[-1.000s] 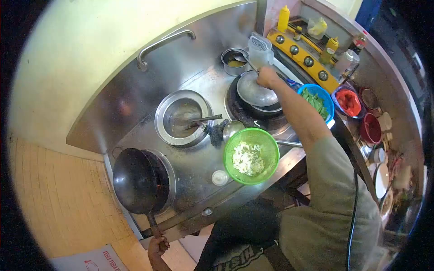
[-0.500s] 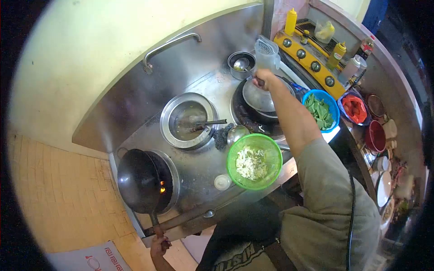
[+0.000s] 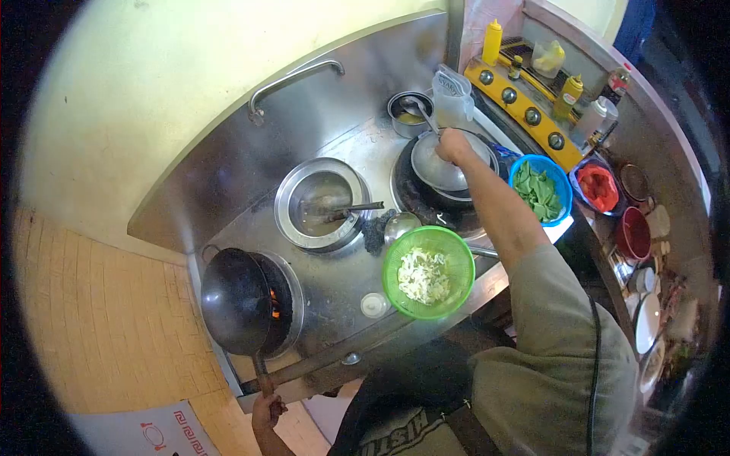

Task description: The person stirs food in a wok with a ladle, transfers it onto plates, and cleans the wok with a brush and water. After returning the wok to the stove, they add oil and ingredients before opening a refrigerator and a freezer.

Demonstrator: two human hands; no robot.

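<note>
At the lower left, my left hand is closed round the wooden handle of a dark wok. The wok is tilted over a burner where orange flame shows. My right hand is closed on the handle of a ladle, whose bowl is in a small metal pot with yellowish liquid. Beneath that hand a metal lid covers a pan on the back burner. A green basket with white chopped pieces stands near the counter's front edge.
A steel pot sunk in the counter holds liquid and a dark-handled tool. A blue basin of green leaves stands right of the lid. Beyond are a clear jug, bottles, a yellow stove panel and a red bowl.
The ladle has tipped over in the small pot, and my right hand has moved slightly down and right. The wok is raised a little.
</note>
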